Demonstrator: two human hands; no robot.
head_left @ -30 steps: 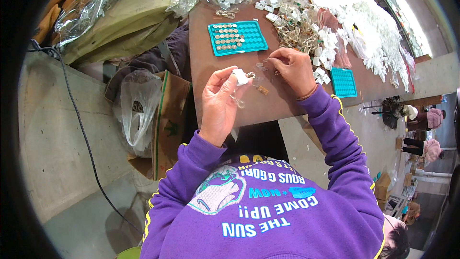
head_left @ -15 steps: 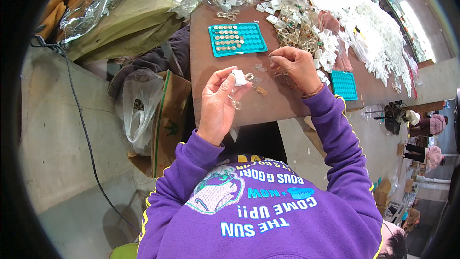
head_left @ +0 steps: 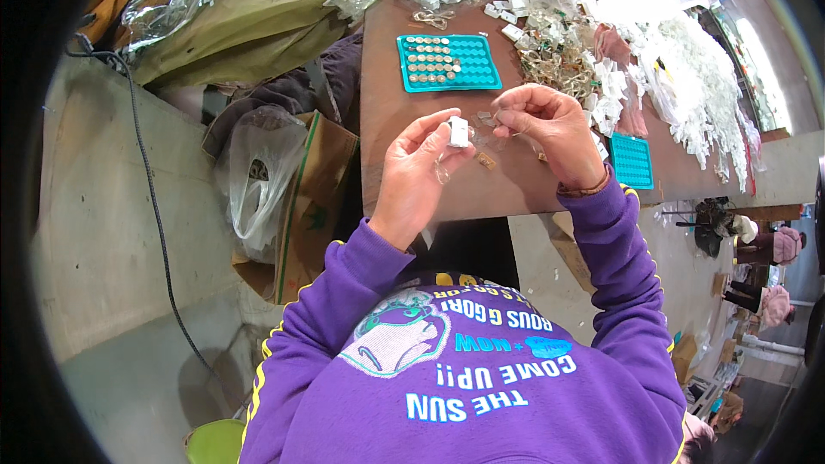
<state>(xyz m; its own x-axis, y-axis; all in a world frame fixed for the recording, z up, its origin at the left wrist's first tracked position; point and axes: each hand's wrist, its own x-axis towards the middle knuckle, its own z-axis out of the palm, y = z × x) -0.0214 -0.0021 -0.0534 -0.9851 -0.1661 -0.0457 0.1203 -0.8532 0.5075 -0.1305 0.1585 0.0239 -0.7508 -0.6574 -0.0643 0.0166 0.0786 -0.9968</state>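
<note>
brown worktable bearing a teal tray of round pieces, a smaller teal tray, and heaped white parts.

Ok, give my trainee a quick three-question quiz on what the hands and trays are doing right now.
1. True or false: the left hand pinches a small white block-shaped part.
2. Which teal plastic grid tray holds round metal pieces: A, the large tray beyond the hands, or B, the small tray right of the right hand?
3. What surface lies under the hands?

Key: 1 true; 2 A; 3 the brown wooden tabletop.
</note>
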